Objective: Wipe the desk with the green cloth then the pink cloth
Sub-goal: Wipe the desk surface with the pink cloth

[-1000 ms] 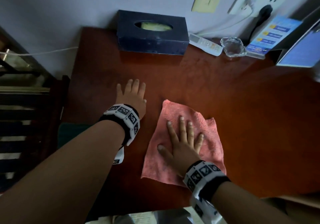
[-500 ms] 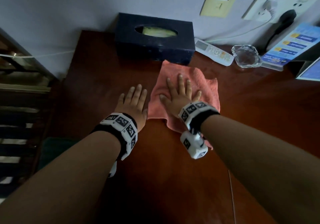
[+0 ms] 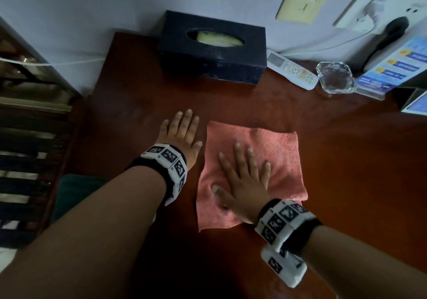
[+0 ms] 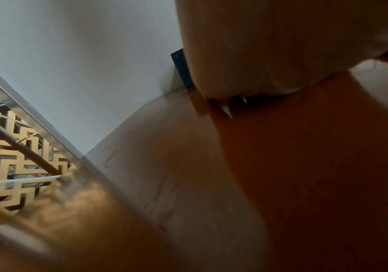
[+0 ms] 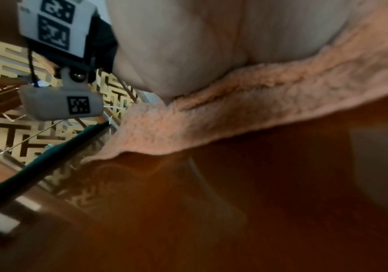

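Note:
The pink cloth (image 3: pixel 277 150) lies spread on the red-brown desk (image 3: pixel 346 171), in the middle. My right hand (image 3: pixel 242 178) presses flat on it with fingers straight and spread. My left hand (image 3: pixel 182 132) rests flat on the bare desk just left of the cloth, fingers straight. In the right wrist view the palm sits on the cloth's fluffy pink cloth edge (image 5: pixel 211 119). A dark green cloth (image 3: pixel 74 190) shows at the desk's left edge, partly hidden by my left forearm.
A dark tissue box (image 3: pixel 212 48) stands at the back against the wall. To its right lie a white remote (image 3: pixel 291 69), a glass ashtray (image 3: pixel 335 77) and a blue leaflet stand (image 3: pixel 392 67). A patterned screen and a chair are left of the desk.
My right hand has slid the pink cloth back toward me from near the tissue box. The left hand stays flat on the desk.

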